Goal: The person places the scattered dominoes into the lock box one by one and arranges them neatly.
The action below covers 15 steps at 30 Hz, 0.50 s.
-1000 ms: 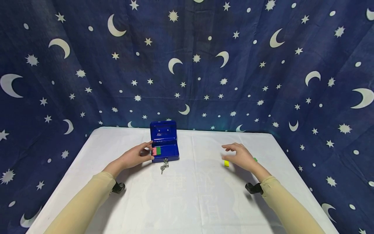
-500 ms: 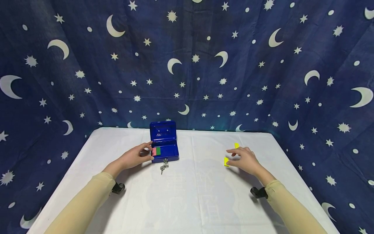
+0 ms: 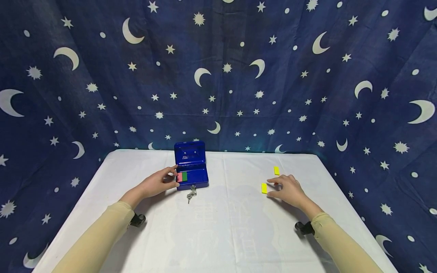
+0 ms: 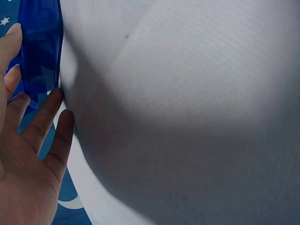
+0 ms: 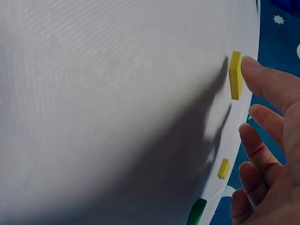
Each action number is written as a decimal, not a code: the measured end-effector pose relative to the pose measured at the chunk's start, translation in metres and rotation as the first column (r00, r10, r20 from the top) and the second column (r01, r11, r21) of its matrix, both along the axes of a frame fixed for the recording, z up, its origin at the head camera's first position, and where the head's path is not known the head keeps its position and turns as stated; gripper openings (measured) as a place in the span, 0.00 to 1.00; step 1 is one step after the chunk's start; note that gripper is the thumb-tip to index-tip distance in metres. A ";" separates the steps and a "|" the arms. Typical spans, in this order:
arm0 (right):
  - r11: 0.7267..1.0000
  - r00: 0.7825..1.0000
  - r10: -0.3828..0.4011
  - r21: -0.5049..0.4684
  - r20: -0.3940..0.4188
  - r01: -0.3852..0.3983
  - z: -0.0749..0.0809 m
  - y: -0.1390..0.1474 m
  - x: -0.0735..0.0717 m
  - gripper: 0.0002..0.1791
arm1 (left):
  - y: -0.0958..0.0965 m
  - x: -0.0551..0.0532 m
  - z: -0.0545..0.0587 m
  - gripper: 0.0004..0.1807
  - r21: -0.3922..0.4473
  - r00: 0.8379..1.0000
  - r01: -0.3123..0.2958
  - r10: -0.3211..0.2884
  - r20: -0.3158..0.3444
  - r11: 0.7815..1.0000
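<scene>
A blue metal cash box point(image 3: 196, 176) stands on the table with its lid point(image 3: 189, 153) raised. Inside, at the left end, lie a pink block point(image 3: 179, 177) and a green block point(image 3: 184, 176). My left hand point(image 3: 155, 183) touches the box's left end, thumb at the front corner and fingers toward the back. At right, a flat yellow block point(image 3: 264, 188) lies on the cloth. Just beside it hovers my right hand point(image 3: 289, 190), thumb and fingers apart, holding nothing. Another yellow block point(image 3: 276, 170) lies beyond the fingers. A dark green block point(image 5: 197, 212) shows in the right wrist view.
Small keys point(image 3: 189, 196) hang from the lock at the box's front. White cloth point(image 3: 218, 231) covers the table. A dark blue curtain with moons and stars point(image 3: 218, 76) rises behind and at both sides.
My right hand has shifted right, away from the near yellow block, which stays in place. The farther yellow block has come into sight; the green one has become hidden in the head view.
</scene>
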State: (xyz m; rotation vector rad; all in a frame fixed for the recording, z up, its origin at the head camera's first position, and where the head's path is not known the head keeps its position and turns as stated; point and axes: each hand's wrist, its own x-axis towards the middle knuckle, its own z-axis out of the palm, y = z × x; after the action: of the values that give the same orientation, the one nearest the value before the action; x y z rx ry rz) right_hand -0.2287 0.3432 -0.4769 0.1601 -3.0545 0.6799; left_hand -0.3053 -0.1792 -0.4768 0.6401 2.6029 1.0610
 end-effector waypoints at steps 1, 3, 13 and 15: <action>1.000 1.000 -0.003 0.007 0.000 0.003 -0.001 0.000 0.000 0.32 | 0.000 0.000 0.000 0.23 -0.001 1.000 0.000 0.000 0.001 1.000; 1.000 1.000 -0.007 0.013 -0.002 0.007 -0.003 0.001 -0.001 0.31 | 0.000 0.000 -0.001 0.22 0.001 1.000 0.001 -0.001 0.001 1.000; 1.000 1.000 -0.010 0.010 -0.005 0.010 -0.009 0.001 -0.004 0.30 | 0.000 0.001 0.001 0.21 0.011 1.000 0.001 -0.001 0.010 1.000; 1.000 1.000 -0.009 0.010 -0.005 0.009 -0.009 0.001 -0.003 0.29 | 0.000 0.001 0.001 0.21 0.011 1.000 0.002 -0.002 0.013 1.000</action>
State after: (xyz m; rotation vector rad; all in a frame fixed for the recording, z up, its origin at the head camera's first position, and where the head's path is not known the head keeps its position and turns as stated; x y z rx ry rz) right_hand -0.2320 0.3440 -0.4859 0.1481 -3.0529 0.6622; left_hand -0.3043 -0.1791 -0.4761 0.6360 2.5866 1.0768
